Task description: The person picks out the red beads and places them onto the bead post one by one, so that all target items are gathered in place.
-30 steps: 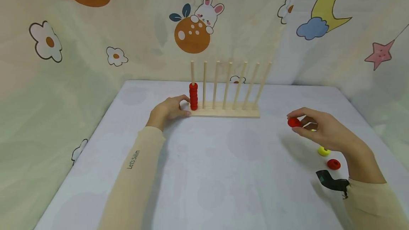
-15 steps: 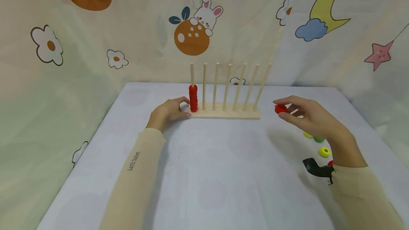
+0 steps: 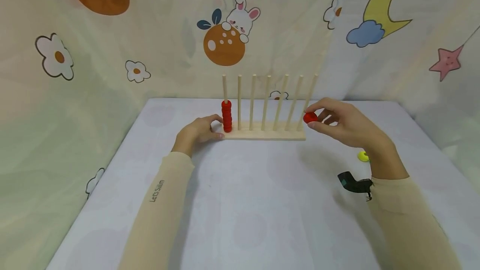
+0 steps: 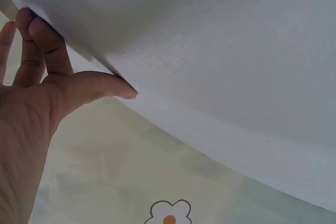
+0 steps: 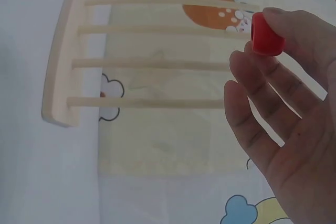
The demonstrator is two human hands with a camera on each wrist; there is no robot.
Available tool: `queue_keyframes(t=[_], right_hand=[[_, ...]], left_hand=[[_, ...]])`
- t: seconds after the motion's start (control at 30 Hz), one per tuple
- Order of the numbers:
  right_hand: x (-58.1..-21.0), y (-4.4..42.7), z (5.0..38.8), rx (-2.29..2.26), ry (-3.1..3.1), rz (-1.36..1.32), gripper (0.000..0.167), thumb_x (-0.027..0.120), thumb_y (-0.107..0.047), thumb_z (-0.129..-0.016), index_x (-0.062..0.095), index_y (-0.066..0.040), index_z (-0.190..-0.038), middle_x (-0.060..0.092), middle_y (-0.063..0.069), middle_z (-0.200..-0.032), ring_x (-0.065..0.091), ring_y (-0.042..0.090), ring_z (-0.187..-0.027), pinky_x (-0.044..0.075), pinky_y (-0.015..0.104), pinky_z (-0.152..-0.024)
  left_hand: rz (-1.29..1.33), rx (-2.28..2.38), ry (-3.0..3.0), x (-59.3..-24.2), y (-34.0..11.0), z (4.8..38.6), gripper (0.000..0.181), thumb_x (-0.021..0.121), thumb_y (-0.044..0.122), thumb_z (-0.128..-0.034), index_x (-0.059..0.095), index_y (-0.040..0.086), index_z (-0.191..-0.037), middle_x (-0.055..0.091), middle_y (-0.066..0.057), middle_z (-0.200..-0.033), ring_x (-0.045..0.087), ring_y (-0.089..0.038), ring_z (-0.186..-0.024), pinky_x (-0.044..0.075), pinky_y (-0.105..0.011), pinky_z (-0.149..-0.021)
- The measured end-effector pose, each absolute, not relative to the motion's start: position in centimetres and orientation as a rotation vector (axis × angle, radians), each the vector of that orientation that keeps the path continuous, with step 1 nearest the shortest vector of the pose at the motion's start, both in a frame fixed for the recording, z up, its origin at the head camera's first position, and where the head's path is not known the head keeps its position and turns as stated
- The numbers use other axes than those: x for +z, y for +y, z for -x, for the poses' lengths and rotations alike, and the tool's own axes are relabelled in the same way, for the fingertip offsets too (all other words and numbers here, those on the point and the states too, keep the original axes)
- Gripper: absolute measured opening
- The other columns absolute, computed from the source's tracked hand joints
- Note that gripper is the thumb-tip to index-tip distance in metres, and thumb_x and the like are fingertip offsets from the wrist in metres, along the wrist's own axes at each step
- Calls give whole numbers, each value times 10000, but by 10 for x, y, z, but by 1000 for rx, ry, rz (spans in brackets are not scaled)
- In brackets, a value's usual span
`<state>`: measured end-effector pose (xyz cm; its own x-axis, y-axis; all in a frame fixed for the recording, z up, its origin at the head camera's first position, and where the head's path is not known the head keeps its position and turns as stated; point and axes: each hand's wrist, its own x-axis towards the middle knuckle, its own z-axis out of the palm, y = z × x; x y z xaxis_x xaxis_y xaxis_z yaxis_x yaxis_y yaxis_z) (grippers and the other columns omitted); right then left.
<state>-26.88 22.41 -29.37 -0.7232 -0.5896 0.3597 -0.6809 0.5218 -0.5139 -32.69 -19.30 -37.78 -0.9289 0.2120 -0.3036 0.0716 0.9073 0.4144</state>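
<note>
A pale wooden rack with several upright pegs (image 3: 264,134) stands on the table in the head view. Red beads (image 3: 226,116) are stacked on its leftmost peg; the other pegs are bare. My left hand (image 3: 196,132) grips the left end of the base, thumb at the front and fingers behind. Between thumb and fingertips, my right hand (image 3: 343,122) pinches a red bead (image 3: 310,118) near the rightmost peg. In the right wrist view, the held bead (image 5: 266,36) has its hole facing left, with the pegs (image 5: 152,65) behind it.
A yellow bead (image 3: 363,156) lies on the white table (image 3: 240,203), partly behind the right wrist. A black strap-like piece (image 3: 354,183) sticks out from the right sleeve. A patterned cloth (image 3: 165,45) hangs behind the table.
My right hand has carried the red bead leftward and away from me, up to the rack's right side. The left hand stays at the rack. The arm now hides other loose beads.
</note>
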Motion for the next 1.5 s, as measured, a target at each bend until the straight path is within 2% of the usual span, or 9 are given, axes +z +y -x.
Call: queue_keyframes(t=[0.23,0.4,0.73,1.03,1.2,1.5], right_hand=[[-296,206,281,1037,-2459,-1148,422,780,-11,-891,683,-167,-1272,708,-19,-1131,678,83,-843,537,164,-742],[-293,193,285,1113,-2415,-1140,412,765,-2,-900,683,-169,-1268,709,-21,-1120,678,111,-822,537,181,-716],[-290,170,292,1133,-2353,-1223,387,736,30,-912,688,-98,-1275,696,23,-1169,682,123,-830,548,192,-761],[-284,149,296,1081,-2291,-1191,421,749,24,-904,687,-95,-1303,728,62,-1180,681,139,-824,549,172,-763],[-287,133,300,1181,-2246,-1202,408,750,5,-911,688,-97,-1302,737,75,-1165,692,163,-840,563,199,-758],[-288,100,308,1294,-2167,-1194,394,753,-14,-915,690,-95,-1296,732,56,-1165,673,171,-775,567,239,-716]], left_hand=[[-193,584,2725,-376,-193,325,629,742,406,-939,441,324,-1485,648,-94,-1101,558,-294,-1155,452,-575,-1027],[-196,589,2715,-375,-192,325,634,738,393,-945,435,312,-1496,646,-110,-1123,561,-301,-1163,449,-580,-1035],[-220,580,2723,-379,-193,326,631,737,407,-941,442,306,-1489,653,-105,-1101,559,-303,-1166,445,-572,-1044],[-180,604,2719,-376,-193,324,624,744,399,-938,447,326,-1481,646,-103,-1123,559,-293,-1154,456,-570,-1020],[-176,600,2718,-376,-193,324,627,746,400,-936,448,325,-1482,649,-99,-1124,558,-294,-1167,451,-575,-1029],[-189,598,2719,-375,-193,324,635,748,412,-933,447,316,-1485,648,-99,-1112,556,-293,-1161,445,-573,-1042]])
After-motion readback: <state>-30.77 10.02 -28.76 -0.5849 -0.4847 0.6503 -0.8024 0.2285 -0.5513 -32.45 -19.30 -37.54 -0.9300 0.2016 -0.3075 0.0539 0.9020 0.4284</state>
